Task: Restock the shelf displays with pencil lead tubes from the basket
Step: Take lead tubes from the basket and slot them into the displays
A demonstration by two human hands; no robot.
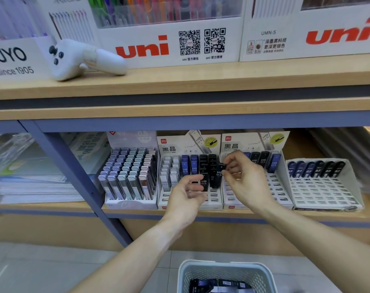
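My left hand (186,193) grips a black HB 0.5 lead tube (204,182) in front of the middle display box (190,205). My right hand (241,176) pinches the top of another black lead tube (219,173) that stands at the right side of that same box. The box holds white, blue and black tubes in rows. To its right, a second display box (285,187) holds a few blue and black tubes along its back row. The white basket (226,269) sits low in view with several dark tubes inside.
A full display of pale tubes (129,176) stands to the left; a white slotted tray (323,187) with one row of dark tubes stands to the right. A blue shelf post (78,178) runs diagonally on the left. A white controller (84,59) lies on the upper shelf.
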